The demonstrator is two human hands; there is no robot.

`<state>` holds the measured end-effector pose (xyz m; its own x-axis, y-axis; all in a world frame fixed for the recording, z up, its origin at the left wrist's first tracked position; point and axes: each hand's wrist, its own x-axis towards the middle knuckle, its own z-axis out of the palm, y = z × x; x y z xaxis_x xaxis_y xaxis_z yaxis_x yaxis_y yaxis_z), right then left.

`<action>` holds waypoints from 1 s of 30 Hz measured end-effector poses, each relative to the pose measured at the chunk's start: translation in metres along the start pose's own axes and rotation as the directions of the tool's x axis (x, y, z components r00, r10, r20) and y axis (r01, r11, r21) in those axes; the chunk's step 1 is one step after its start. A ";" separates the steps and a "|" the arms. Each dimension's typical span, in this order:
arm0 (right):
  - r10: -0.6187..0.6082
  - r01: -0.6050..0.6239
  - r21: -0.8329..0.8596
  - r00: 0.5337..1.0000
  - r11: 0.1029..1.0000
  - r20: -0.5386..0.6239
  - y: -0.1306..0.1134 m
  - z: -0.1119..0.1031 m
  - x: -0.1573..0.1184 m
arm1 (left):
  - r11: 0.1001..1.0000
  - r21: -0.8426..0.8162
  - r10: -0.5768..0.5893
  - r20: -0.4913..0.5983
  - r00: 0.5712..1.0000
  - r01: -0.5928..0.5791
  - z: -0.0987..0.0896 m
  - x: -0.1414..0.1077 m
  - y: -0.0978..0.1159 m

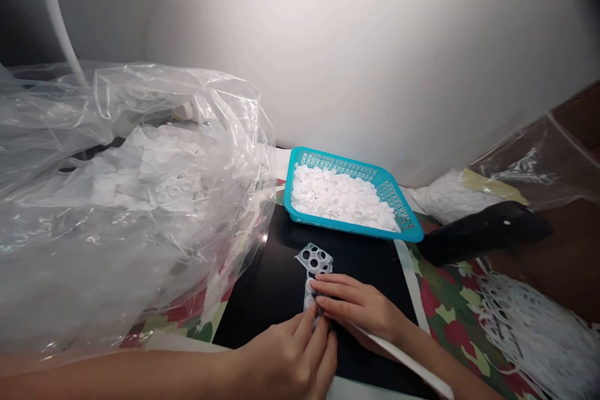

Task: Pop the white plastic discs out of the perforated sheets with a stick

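My left hand [297, 350] is closed, its thumb and fingertips pinching the near end of a translucent white plastic strip with round cells [310, 287]. Beside it, my right hand [360, 303] rests its fingertips on the same strip from the right. A slim white stick [403, 359] comes out from under the right palm and slants back over the forearm; its front end is hidden, and so is the right thumb. Just beyond the fingers lies a clear plastic piece with round holes [315, 256], touching or overlapping the strip. All this is on a black board [262, 294].
A turquoise basket [354, 229] full of small white discs [342, 197] stands behind the board. At left bulges a large clear bag [140, 250] of white plastic pieces. On the right are a black object [487, 231] and a heap of white plastic rings [539, 331] on camouflage cloth [454, 306].
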<state>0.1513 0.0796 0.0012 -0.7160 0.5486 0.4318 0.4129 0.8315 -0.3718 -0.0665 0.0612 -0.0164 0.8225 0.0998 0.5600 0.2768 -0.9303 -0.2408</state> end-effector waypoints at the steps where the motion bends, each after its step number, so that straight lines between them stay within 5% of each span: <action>1: -0.019 0.019 -0.037 1.000 0.999 0.001 0.001 0.002 -0.001 | 1.000 0.004 -0.004 -0.007 1.000 0.004 0.000 0.001 0.000; 5: 0.024 -0.025 -0.063 1.000 0.998 -0.015 0.002 0.007 -0.009 | 0.999 0.031 -0.031 -0.041 0.999 0.032 -0.001 0.002 0.001; 11: 0.204 -0.201 0.037 0.957 0.979 -0.206 0.002 0.009 -0.011 | 0.999 0.026 -0.020 -0.030 0.999 0.021 0.002 0.000 0.001; 18: 0.178 -0.259 -0.125 0.876 0.958 -0.448 -0.007 -0.008 -0.001 | 0.999 0.040 -0.026 -0.005 1.000 0.026 0.000 -0.001 0.003; 23: 0.039 -0.068 -0.126 0.974 0.990 -0.222 -0.006 -0.015 -0.007 | 0.992 0.003 -0.123 -0.049 0.991 0.123 0.000 0.000 0.002; 30: 0.055 -0.068 -0.065 0.983 0.996 -0.176 0.002 -0.012 -0.012 | 0.983 -0.010 -0.185 -0.005 0.983 0.185 0.000 0.005 -0.007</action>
<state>0.1673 0.0757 0.0049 -0.5815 0.6008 0.5486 0.4964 0.7963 -0.3458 -0.0642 0.0683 -0.0115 0.7549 0.2683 0.5984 0.4189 -0.8993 -0.1252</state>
